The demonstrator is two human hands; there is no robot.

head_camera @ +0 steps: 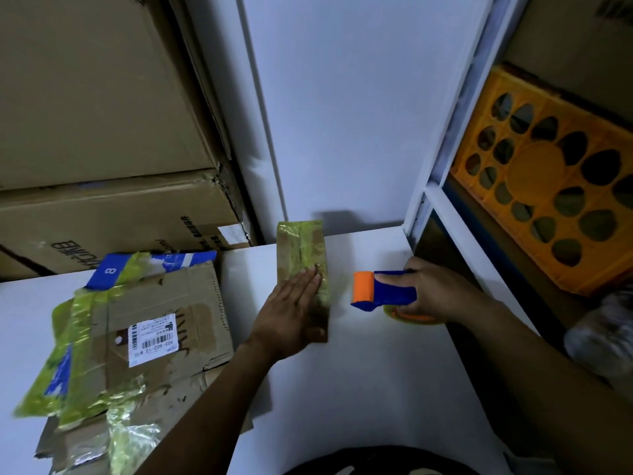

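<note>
Head: L hand [291, 313] hides near end of parcel [301, 248].

Blue-and-orange tape dispenser [380, 291], brown box [303, 255]

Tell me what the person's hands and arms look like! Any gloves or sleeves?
No gloves: the left hand and right hand are bare, with no watch or bracelet at the wrists. Both forearms are bare too; no sleeve shows. At the bottom edge a dark garment with a pale print peeks in.
</note>
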